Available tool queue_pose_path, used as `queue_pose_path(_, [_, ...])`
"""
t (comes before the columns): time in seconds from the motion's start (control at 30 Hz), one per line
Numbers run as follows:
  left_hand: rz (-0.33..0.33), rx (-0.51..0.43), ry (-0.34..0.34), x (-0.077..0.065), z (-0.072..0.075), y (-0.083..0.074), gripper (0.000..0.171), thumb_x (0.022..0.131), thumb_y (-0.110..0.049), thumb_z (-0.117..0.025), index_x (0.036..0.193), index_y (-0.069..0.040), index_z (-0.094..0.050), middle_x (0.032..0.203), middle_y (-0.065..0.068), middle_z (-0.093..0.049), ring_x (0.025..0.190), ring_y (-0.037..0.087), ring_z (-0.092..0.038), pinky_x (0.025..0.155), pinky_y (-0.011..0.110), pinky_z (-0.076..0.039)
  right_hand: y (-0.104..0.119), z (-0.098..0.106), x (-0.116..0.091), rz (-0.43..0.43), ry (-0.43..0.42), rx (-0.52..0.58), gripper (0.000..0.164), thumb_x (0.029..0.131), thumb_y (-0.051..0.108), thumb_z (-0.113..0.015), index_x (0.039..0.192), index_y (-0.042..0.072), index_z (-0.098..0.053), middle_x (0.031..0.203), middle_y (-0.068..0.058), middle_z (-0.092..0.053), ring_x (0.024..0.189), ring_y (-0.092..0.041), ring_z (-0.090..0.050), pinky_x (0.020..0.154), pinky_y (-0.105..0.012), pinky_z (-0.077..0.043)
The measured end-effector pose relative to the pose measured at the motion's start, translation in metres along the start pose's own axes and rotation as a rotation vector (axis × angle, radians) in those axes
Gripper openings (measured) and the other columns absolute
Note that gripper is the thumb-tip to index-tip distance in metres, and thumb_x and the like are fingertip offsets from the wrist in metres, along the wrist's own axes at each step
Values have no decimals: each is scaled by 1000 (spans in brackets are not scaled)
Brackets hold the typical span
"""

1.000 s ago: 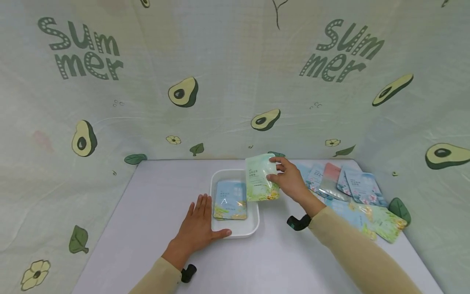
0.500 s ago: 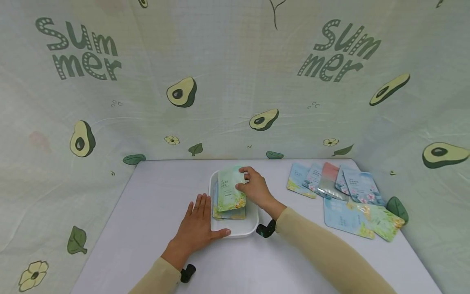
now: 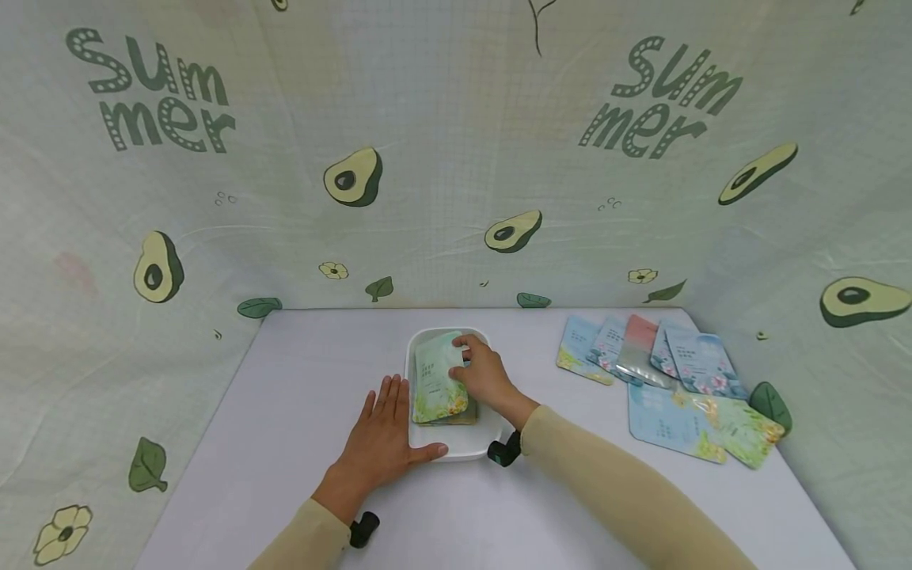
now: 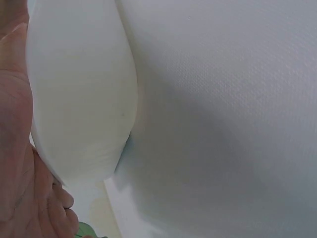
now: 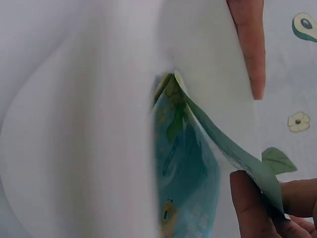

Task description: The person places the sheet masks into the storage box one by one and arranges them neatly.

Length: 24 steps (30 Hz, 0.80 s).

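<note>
My right hand (image 3: 488, 378) pinches the right edge of a green face mask sachet (image 3: 436, 381), which lies tilted over the sachets in a white tray (image 3: 456, 447). A blue sachet (image 5: 188, 183) is beneath it, mostly covered in the head view. In the right wrist view, the green sachet (image 5: 233, 148) slants up from the blue one, its edge between thumb and fingers. With straight fingers, my left hand (image 3: 381, 439) rests along the tray's left side, thumb at its front rim. The left wrist view shows that palm (image 4: 15, 129) against the tray's outer wall (image 4: 81, 94).
Several more sachets lie at the right: a blue group (image 3: 705, 364) at the back, a pink-and-silver one (image 3: 641, 348) among them, and a wide blue one (image 3: 673, 423) beside a green one (image 3: 748, 427) nearer the front. A patterned cloth (image 3: 427, 119) hangs behind the white table (image 3: 321, 340).
My right hand has carried the green sachet leftward and down, from above the tray's right side onto the sachets inside. The left hand has stayed at the tray.
</note>
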<state>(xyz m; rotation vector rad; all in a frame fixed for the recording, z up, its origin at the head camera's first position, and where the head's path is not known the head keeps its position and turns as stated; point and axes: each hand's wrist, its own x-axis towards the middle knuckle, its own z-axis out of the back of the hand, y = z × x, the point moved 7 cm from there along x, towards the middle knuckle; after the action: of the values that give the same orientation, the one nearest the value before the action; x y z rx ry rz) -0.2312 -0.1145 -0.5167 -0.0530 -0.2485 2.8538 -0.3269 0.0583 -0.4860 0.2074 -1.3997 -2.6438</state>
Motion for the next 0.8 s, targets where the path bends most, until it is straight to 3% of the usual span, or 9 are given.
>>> queue_pose_path(0.23, [-2, 2, -4, 0, 0, 0, 131, 85, -89, -56, 163, 10, -23, 171, 28, -24, 162, 42, -18, 129, 59, -24, -1, -1, 0, 48, 44, -119, 56, 96, 12, -76, 148, 7, -55, 129, -21, -71, 109, -31, -73, 87, -45, -63])
queue_pose_path(0.5, [-3, -13, -4, 0, 0, 1, 132, 84, -90, -56, 163, 10, -22, 171, 28, -23, 162, 42, -17, 129, 59, -24, -2, 0, 1, 64, 30, -232, 62, 94, 14, -80, 150, 7, -53, 125, -22, -72, 108, -33, -72, 87, -47, -63])
queue_pose_path(0.8, [1, -37, 1, -1, 0, 0, 131, 84, -88, -59, 163, 10, -21, 171, 30, -23, 162, 43, -17, 129, 60, -24, 3, 9, -6, 21, 51, -341, 69, 99, 27, -77, 156, 1, -47, 133, -25, -70, 117, -38, -71, 93, -51, -61])
